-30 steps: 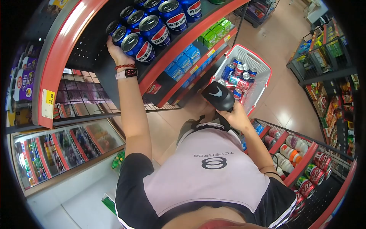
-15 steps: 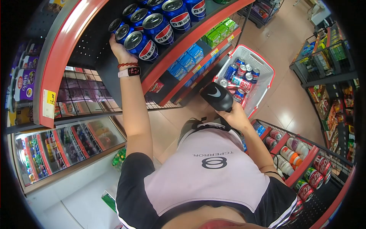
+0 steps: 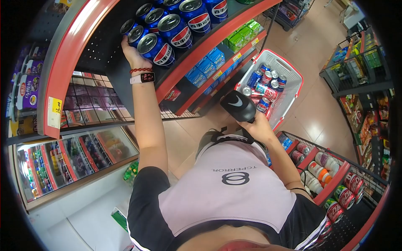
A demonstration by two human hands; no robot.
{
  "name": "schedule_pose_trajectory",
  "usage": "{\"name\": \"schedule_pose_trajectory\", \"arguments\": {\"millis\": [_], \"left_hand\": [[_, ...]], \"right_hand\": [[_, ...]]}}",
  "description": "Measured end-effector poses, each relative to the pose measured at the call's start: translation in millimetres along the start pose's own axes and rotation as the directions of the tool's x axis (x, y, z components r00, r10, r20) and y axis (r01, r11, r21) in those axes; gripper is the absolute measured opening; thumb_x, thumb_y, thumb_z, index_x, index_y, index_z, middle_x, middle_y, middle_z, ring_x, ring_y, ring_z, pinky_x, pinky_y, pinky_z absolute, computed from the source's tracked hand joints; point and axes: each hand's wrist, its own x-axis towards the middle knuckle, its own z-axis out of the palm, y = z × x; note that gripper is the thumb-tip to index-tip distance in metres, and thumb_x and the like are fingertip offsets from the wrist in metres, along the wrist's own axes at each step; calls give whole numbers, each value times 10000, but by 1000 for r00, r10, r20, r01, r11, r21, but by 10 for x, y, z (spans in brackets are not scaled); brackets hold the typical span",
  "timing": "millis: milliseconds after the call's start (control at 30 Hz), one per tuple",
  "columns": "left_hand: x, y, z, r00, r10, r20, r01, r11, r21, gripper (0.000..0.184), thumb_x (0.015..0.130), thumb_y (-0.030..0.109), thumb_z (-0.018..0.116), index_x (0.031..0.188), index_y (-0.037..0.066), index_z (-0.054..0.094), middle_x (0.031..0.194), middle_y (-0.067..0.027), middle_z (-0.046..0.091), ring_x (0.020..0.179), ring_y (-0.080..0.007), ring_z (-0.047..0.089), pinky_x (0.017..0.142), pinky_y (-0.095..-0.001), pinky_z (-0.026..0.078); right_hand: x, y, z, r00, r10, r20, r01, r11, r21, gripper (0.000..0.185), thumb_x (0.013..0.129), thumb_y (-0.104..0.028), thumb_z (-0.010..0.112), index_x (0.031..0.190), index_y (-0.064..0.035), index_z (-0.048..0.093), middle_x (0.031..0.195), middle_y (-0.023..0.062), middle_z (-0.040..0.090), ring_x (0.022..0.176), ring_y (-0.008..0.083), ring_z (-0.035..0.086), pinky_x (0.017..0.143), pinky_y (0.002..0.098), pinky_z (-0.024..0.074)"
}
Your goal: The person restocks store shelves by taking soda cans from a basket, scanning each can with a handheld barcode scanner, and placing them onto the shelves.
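My left hand (image 3: 133,53) reaches onto the upper shelf and lies along the outer side of several blue Pepsi cans (image 3: 155,49), touching the near ones. Its fingers stretch toward the back of the row, partly hidden behind the cans. The cans stand upright in close rows. In my right hand (image 3: 258,125) is a black handheld scanner (image 3: 238,106) with a pale curved mark, the fingers wrapped round its handle. Beyond the scanner, a white shopping basket (image 3: 289,71) with a red rim holds several blue and red drink cans (image 3: 266,78).
Blue boxes (image 3: 205,67) and green boxes (image 3: 245,35) fill the shelf below the cans. A red shelf edge (image 3: 217,39) runs beside my left arm. At lower right stands a drinks rack (image 3: 331,190); a glass-topped cooler (image 3: 79,163) is at left.
The whole view has shifted very slightly. Both hands, the scanner and the cans keep the same places relative to one another.
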Motion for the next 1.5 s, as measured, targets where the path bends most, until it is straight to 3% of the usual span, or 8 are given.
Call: {"name": "schedule_pose_trajectory", "arguments": {"millis": [700, 967, 1033, 1133, 1200, 1267, 1300, 1500], "left_hand": [[-9, -83, -99, 997, 60, 43, -59, 998, -25, 417, 930, 421, 443, 1145, 101, 603, 1133, -123, 639, 1021, -306, 622, 894, -475, 507], [-197, 72, -270, 981, 162, 103, -155, 985, -78, 299, 932, 291, 466, 1092, 74, 594, 1090, -89, 628, 1014, -236, 579, 940, -411, 430], [-600, 101, -183, 763, 646, -1, -639, 755, 147, 246, 902, 217, 508, 1076, 50, 556, 998, -59, 537, 965, -181, 491, 870, -361, 375], [-1144, -196, 274, 341, 936, 86, -905, 302, 299, 355, 917, 247, 519, 1142, -25, 484, 1098, -145, 501, 1032, -224, 491, 882, -367, 387], [-1351, -743, 453, 261, 900, 350, -947, 309, -90, 345, 906, 233, 546, 1113, -38, 496, 1148, -169, 504, 1067, -267, 495, 928, -374, 391], [-1443, -1289, 430, 253, 524, 813, -937, 341, 71, 282, 871, 139, 590, 1091, -22, 519, 1166, -188, 507, 1090, -307, 491, 966, -393, 380], [-1611, -1628, 544, 474, 260, 841, -765, 595, 247, 295, 803, 31, 636, 1080, 4, 539, 1159, -178, 515, 1097, -312, 496, 972, -411, 380], [-1396, -4061, 605, 467, -487, 738, -656, 369, 658, 531, 735, 196, 718, 1193, 20, 516, 1194, -214, 501, 1121, -387, 491, 984, -436, 393]], "right_hand": [[-30, 16, -13, 1000, 10, -2, -10, 1000, 15, 284, 799, -76, 705, 1065, -1, 638, 942, 74, 683, 894, 142, 609, 836, 305, 478], [-76, 55, -101, 995, 20, -94, -25, 999, -46, 427, 722, -121, 700, 1118, -4, 592, 928, 198, 678, 876, 314, 664, 794, 372, 490], [-114, 206, -141, 983, 15, -182, -31, 996, -86, 423, 718, -151, 690, 1101, -4, 586, 877, 207, 678, 840, 337, 670, 759, 397, 497], [-222, 344, -232, 967, 145, -210, -146, 989, 11, 412, 723, -140, 685, 1093, 7, 578, 827, 187, 683, 794, 324, 676, 729, 399, 501], [-293, 407, -304, 956, 114, -270, -114, 993, 16, 421, 721, -138, 698, 1098, 13, 586, 866, 205, 683, 833, 340, 673, 760, 394, 502], [-366, 442, -391, 922, 194, -336, -182, 981, 67, 424, 719, -139, 706, 1097, 14, 593, 892, 218, 680, 863, 350, 669, 780, 392, 500], [-394, 468, -436, 892, 248, -377, -228, 969, 98, 426, 717, -140, 714, 1097, 16, 599, 918, 231, 677, 893, 361, 665, 800, 390, 498], [-635, 958, -777, 730, 405, -551, -309, 914, 262, 432, 731, -124, 716, 1120, 13, 587, 970, 251, 664, 966, 384, 647, 838, 390, 492]]}}
